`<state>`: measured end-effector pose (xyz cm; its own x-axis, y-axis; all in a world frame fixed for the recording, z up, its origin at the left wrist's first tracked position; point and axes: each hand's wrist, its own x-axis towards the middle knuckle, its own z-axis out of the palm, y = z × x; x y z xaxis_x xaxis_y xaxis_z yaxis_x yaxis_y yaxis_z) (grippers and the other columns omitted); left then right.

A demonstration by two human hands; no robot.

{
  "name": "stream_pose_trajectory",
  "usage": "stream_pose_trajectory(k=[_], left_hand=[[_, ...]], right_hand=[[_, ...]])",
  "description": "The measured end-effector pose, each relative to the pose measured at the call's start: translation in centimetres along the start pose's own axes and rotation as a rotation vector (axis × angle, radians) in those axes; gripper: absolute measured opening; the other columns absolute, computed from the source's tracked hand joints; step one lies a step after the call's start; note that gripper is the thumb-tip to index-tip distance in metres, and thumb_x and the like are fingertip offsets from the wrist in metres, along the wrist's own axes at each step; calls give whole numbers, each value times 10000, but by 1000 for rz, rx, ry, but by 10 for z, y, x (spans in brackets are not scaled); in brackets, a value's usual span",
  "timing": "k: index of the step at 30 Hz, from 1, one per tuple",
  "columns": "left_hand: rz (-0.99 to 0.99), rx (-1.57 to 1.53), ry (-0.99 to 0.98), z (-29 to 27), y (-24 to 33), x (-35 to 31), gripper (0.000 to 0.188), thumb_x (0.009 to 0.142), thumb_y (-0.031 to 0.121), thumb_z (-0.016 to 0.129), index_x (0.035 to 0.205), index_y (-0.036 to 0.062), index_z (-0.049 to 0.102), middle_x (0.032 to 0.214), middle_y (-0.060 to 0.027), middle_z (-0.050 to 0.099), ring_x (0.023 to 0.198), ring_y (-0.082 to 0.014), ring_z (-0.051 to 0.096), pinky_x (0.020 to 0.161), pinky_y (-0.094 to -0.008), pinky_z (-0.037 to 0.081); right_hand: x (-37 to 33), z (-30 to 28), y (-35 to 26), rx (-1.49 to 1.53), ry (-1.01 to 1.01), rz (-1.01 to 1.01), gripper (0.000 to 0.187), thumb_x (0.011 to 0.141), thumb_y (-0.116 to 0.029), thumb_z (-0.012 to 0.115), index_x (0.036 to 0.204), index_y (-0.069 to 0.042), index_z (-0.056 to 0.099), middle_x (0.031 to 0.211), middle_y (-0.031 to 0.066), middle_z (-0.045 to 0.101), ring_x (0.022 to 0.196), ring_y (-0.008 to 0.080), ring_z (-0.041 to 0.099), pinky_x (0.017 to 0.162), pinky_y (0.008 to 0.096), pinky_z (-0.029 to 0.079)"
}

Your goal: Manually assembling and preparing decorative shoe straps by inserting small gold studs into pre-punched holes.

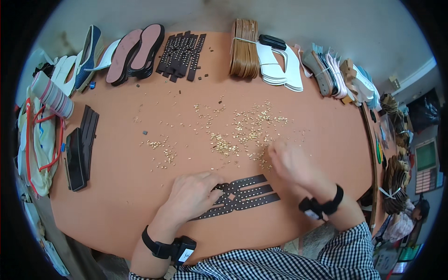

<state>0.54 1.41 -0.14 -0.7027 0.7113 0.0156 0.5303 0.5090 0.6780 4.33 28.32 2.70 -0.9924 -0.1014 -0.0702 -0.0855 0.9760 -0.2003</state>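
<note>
A dark, slotted shoe-upper piece [247, 192] lies flat near the table's front edge, its strips dotted with rows of small shiny studs. My left hand [196, 192] covers its left end, fingers bent and closed on it. To the right and a little farther off, my right hand [291, 161] hovers at the edge of the scattered gold studs [252, 128], fingertips pinched together. Whatever may be between those fingertips is too small or blurred to make out. A smaller patch of gold studs [163, 151] lies to the left.
Studded dark strips [182, 56] are piled at the back, beside pink-topped soles [142, 53]. Bundled brown insoles [244, 49] and white cut pieces [280, 65] stand farther right. At left lie a black phone-like slab [76, 158], dark strips [88, 133] and a striped cup [52, 95].
</note>
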Motion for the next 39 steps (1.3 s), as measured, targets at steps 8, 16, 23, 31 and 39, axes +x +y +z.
stream_pose_trajectory(k=[8,16,23,31,39], left_hand=[[-14,-5,-26,-1,3,3,197,769,195,680,944,104,687,850,-67,689,730,-266,657,643,-367,520],[6,-32,-14,-1,1,2,198,763,178,680,940,90,689,871,-83,693,736,-266,659,649,-372,523],[6,-6,-9,0,1,3,205,753,170,684,941,86,692,866,-81,695,728,-257,661,648,-366,526],[3,-9,0,1,0,2,200,750,164,684,936,91,692,862,-76,696,719,-255,661,644,-362,525],[3,-9,-13,0,0,1,188,759,184,674,928,101,684,847,-75,682,727,-260,656,639,-362,516]], right_hand=[[-33,26,-40,210,20,-7,54,882,-55,507,911,-15,528,873,176,558,767,370,608,675,447,499],[-31,24,-46,145,-12,-40,86,850,-38,504,933,-13,509,887,171,553,767,353,615,664,439,510],[-33,29,-51,-69,58,-150,150,775,-34,539,913,13,502,872,164,520,763,312,599,633,379,524],[-32,27,-46,53,-40,-141,146,787,-34,564,911,18,508,868,174,527,767,319,601,656,386,526],[-1,2,-39,377,-326,103,119,827,-97,640,842,-23,548,839,153,587,808,351,601,708,427,481]])
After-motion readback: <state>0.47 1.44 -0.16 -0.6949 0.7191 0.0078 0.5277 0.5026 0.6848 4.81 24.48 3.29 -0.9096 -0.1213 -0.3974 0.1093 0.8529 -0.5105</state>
